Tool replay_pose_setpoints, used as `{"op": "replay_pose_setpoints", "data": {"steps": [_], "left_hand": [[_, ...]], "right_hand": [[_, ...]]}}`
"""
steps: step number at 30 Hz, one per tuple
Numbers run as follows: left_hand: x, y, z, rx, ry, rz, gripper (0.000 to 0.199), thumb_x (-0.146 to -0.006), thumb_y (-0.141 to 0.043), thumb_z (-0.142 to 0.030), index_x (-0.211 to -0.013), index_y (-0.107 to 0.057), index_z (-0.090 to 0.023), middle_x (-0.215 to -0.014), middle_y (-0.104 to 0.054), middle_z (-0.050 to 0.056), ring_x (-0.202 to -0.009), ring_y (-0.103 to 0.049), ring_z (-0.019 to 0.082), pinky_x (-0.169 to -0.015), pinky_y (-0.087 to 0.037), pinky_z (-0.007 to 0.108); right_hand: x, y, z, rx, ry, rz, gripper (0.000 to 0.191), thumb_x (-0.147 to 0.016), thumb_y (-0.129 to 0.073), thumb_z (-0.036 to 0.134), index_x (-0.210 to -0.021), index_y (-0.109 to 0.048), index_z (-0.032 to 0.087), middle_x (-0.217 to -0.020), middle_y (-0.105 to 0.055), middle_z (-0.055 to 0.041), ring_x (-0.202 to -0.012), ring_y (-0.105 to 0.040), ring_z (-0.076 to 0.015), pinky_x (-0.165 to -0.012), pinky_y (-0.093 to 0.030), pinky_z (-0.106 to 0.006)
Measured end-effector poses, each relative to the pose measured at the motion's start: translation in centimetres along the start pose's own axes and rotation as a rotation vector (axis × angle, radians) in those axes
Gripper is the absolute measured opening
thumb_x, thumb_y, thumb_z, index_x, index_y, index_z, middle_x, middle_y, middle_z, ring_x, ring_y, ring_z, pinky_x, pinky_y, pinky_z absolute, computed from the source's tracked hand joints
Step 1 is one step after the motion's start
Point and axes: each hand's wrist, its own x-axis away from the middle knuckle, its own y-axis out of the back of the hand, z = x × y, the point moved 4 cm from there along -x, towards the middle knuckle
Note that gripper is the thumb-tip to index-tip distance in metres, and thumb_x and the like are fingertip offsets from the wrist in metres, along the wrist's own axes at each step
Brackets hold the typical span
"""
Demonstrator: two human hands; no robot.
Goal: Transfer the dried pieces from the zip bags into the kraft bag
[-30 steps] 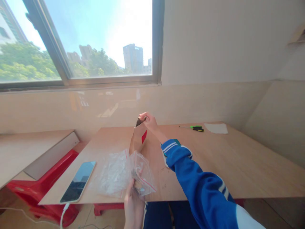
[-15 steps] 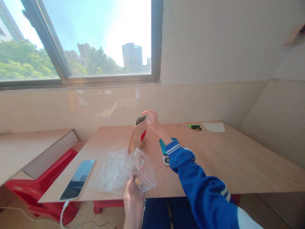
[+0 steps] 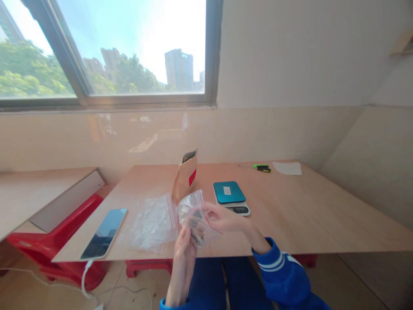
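A clear zip bag (image 3: 190,206) with a red seal line and some brown pieces inside is held near the table's front edge. My left hand (image 3: 184,249) is closed on its lower part. My right hand (image 3: 224,217) is at the bag's mouth on the right, its fingers partly hidden by the plastic; whether they grip anything is unclear. Behind the bag stands an open brown paper pouch (image 3: 186,176) with a red label. A pile of clear zip bags (image 3: 150,224) lies to the left. The kitchen scale (image 3: 229,192), with a teal plate, sits right of the pouch.
A phone (image 3: 105,234) with a white cable lies at the table's left front. Green and black-yellow tools (image 3: 263,168) and a white sheet (image 3: 288,168) lie at the back right. A red stool (image 3: 61,241) stands at the left, below another table (image 3: 41,185).
My right hand has come down from the paper pouch's top to the clear bag's mouth. The scale, earlier partly covered by my sleeve, shows more fully. The view has shifted slightly.
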Motion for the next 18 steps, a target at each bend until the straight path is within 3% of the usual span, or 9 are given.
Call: {"op": "replay_pose_setpoints", "data": {"steps": [4, 6, 8, 10, 13, 18], "left_hand": [[0.2, 0.2, -0.2, -0.213, -0.016, -0.094, 0.048, -0.068, -0.079, -0.041, -0.107, -0.068, -0.016, -0.090, -0.071, 0.007, -0.075, -0.064, 0.014, -0.066, -0.048, 0.022], [0.3, 0.8, -0.3, -0.296, -0.035, -0.210, 0.049, -0.062, -0.081, -0.046, -0.095, -0.066, -0.014, -0.070, -0.064, 0.000, -0.055, -0.055, 0.009, -0.053, -0.041, 0.019], [0.5, 1.1, -0.3, -0.359, -0.059, -0.294, 0.047, -0.060, -0.081, -0.050, -0.084, -0.063, -0.014, -0.059, -0.055, -0.005, -0.047, -0.045, 0.006, -0.047, -0.035, 0.018], [0.6, 1.1, -0.4, -0.393, -0.088, -0.323, 0.047, -0.060, -0.080, -0.052, -0.078, -0.060, -0.014, -0.059, -0.053, -0.006, -0.048, -0.045, 0.006, -0.048, -0.035, 0.018], [0.7, 0.9, -0.8, -0.421, -0.125, -0.333, 0.045, -0.058, -0.083, -0.048, -0.079, -0.060, -0.015, -0.069, -0.062, -0.001, -0.062, -0.057, 0.011, -0.058, -0.044, 0.021], [0.7, 0.4, -0.8, -0.270, -0.044, -0.269, 0.043, -0.067, -0.078, -0.042, -0.099, -0.064, -0.017, -0.103, -0.070, 0.009, -0.094, -0.066, 0.020, -0.080, -0.049, 0.027]], "right_hand": [[0.9, -0.1, -0.5, 0.020, -0.086, 0.064, 0.054, -0.079, -0.065, 0.024, -0.131, -0.050, 0.019, -0.109, -0.065, -0.0070, -0.091, -0.062, -0.0164, -0.081, -0.052, -0.030], [1.2, 0.0, -0.6, 0.028, -0.106, 0.059, 0.059, -0.078, -0.068, 0.026, -0.132, -0.047, 0.020, -0.107, -0.065, -0.0061, -0.086, -0.063, -0.0155, -0.076, -0.053, -0.028], [1.4, -0.1, -0.8, 0.031, -0.117, 0.054, 0.059, -0.079, -0.068, 0.028, -0.133, -0.046, 0.021, -0.101, -0.065, -0.0049, -0.084, -0.063, -0.0155, -0.074, -0.053, -0.028], [1.6, -0.3, -1.0, 0.013, -0.126, 0.057, 0.059, -0.079, -0.068, 0.031, -0.132, -0.045, 0.021, -0.096, -0.066, -0.0039, -0.084, -0.064, -0.0164, -0.073, -0.053, -0.029], [1.7, -0.7, -1.4, -0.012, -0.140, 0.027, 0.063, -0.075, -0.072, 0.030, -0.132, -0.046, 0.021, -0.097, -0.066, -0.0041, -0.089, -0.065, -0.0183, -0.079, -0.054, -0.032], [1.6, -0.6, -2.2, -0.101, -0.139, -0.102, 0.065, -0.071, -0.074, 0.021, -0.130, -0.046, 0.023, -0.113, -0.063, -0.0069, -0.098, -0.064, -0.0196, -0.092, -0.051, -0.038]]}}
